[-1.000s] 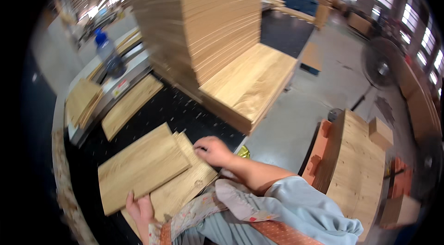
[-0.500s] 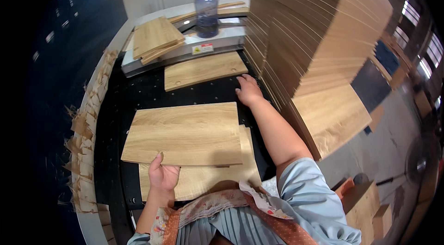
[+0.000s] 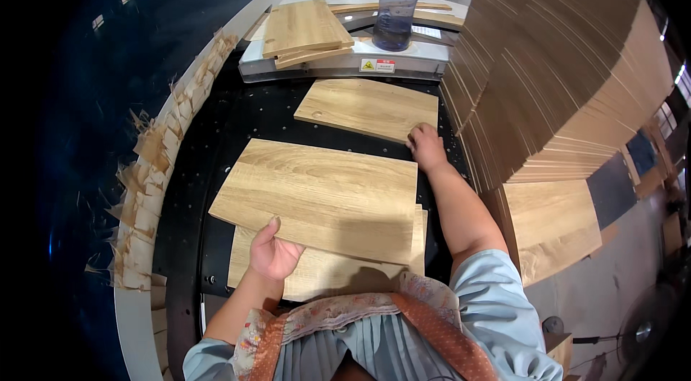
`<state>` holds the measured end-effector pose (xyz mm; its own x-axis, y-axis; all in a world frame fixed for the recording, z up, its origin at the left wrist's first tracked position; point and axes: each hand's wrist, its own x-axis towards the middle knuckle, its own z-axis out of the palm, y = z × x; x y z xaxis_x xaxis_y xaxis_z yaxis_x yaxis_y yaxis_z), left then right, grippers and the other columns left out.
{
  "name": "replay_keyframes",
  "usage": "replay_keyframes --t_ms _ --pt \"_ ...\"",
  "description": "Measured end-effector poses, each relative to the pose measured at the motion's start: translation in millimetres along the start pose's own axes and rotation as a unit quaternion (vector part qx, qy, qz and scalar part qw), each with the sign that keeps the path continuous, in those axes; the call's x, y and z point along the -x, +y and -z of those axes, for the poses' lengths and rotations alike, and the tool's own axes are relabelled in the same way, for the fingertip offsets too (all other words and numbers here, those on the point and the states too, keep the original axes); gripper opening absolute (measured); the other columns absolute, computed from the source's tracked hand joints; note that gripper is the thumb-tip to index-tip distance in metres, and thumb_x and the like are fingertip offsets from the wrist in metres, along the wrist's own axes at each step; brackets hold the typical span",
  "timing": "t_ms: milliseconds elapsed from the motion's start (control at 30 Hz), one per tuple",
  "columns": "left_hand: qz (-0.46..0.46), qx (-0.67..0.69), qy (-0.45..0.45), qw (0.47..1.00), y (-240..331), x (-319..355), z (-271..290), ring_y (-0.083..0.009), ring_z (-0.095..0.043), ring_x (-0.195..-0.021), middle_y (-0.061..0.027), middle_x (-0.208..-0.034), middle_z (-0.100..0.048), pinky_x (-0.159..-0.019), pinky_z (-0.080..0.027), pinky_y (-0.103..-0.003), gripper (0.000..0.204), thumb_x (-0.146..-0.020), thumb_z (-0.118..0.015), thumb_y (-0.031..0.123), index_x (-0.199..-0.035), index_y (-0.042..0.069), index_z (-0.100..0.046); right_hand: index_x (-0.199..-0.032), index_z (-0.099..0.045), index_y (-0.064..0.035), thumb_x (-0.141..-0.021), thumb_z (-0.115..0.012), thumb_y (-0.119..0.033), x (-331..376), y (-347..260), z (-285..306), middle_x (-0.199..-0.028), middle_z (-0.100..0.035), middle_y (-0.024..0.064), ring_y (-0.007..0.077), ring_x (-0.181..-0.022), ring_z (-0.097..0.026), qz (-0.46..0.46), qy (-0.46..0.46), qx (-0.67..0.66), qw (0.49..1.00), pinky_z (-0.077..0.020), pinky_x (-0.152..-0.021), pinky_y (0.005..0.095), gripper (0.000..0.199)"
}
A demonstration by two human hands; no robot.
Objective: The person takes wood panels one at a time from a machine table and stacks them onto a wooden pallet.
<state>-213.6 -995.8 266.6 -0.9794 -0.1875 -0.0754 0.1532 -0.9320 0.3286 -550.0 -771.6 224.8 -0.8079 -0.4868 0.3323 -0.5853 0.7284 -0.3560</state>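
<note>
Left hand (image 3: 277, 259) grips the upper wood-grain panel (image 3: 324, 194), thumb on top; right hand (image 3: 427, 148), partly curled, touches the far wood-grain panel (image 3: 371, 107), hold unconfirmed.

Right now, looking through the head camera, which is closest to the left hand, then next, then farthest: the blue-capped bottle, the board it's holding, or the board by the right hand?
1. Held board: nearest, touching the left hand.
2. Far board: ahead and rightward, by the right hand.
3. Blue-capped bottle: farthest, beyond the far board.
</note>
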Motion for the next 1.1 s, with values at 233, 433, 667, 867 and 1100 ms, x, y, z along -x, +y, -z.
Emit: replay_keyframes --t_ms 233,433,667,867,1100 --pt "-0.01 0.041 -0.092 0.995 2.2 -2.2 0.1 -0.0294 -0.044 -0.127 -0.0143 -0.136 -0.047 -0.106 -0.036 -0.047 0.046 -0.092 -0.051 0.014 -0.134 0.002 -0.04 -0.081 -0.056 -0.0067 -0.076 -0.068 -0.013 53.7 -28.2 48.1 -0.098 -0.055 0.0094 0.0305 -0.104 -0.051 0.009 0.013 -0.063 0.998 -0.0442 -0.082 0.0427 0.014" --pt "-0.016 0.038 -0.095 0.995 34.7 -21.2 -44.7 -0.0294 -0.047 -0.123 -0.0148 -0.133 -0.05 -0.102 -0.041 -0.045 0.038 -0.095 -0.049 0.017 -0.129 0.0 -0.044 -0.071 -0.053 -0.0024 -0.075 -0.071 -0.01 118.2 -79.6 101.3 -0.086 -0.054 0.0148 0.0341 -0.089 -0.052 0.026 0.003 -0.148 0.989 -0.0444 -0.078 0.039 0.02" --pt "-0.059 -0.022 0.074 0.995 47.4 -59.3 -73.3 -0.0327 -0.048 -0.12 -0.0144 -0.13 -0.05 -0.103 -0.04 -0.05 0.037 -0.091 -0.053 0.01 -0.126 0.002 -0.045 -0.078 -0.056 -0.0063 -0.074 -0.068 -0.011 245.0 -142.1 115.6 -0.093 -0.055 0.0105 0.0323 -0.093 -0.053 0.182 0.03 -0.107 0.977 -0.043 -0.08 0.0424 0.014" --pt "-0.037 0.017 0.179 0.983 33.5 -102.1 -41.1 -0.0351 -0.046 -0.121 -0.0158 -0.129 -0.049 -0.104 -0.036 -0.055 0.036 -0.09 -0.051 0.004 -0.125 0.002 -0.046 -0.079 -0.062 -0.0044 -0.072 -0.069 -0.003 288.9 -130.5 137.2 -0.101 -0.061 0.0134 0.0329 -0.103 -0.057 0.055 0.142 -0.156 0.976 -0.0446 -0.088 0.0414 0.01" --pt "-0.07 -0.007 0.234 0.97 46.5 -166.2 -18.1 -0.0363 -0.05 -0.117 -0.0226 -0.13 -0.047 -0.101 -0.042 -0.051 0.04 -0.095 -0.05 0.018 -0.129 -0.001 -0.041 -0.087 -0.059 -0.0012 -0.078 -0.064 -0.002 306.5 -83.2 102.9 -0.1 -0.061 0.0154 0.0324 -0.102 -0.057 -0.066 0.218 -0.123 0.966 -0.0442 -0.088 0.0401 0.01"
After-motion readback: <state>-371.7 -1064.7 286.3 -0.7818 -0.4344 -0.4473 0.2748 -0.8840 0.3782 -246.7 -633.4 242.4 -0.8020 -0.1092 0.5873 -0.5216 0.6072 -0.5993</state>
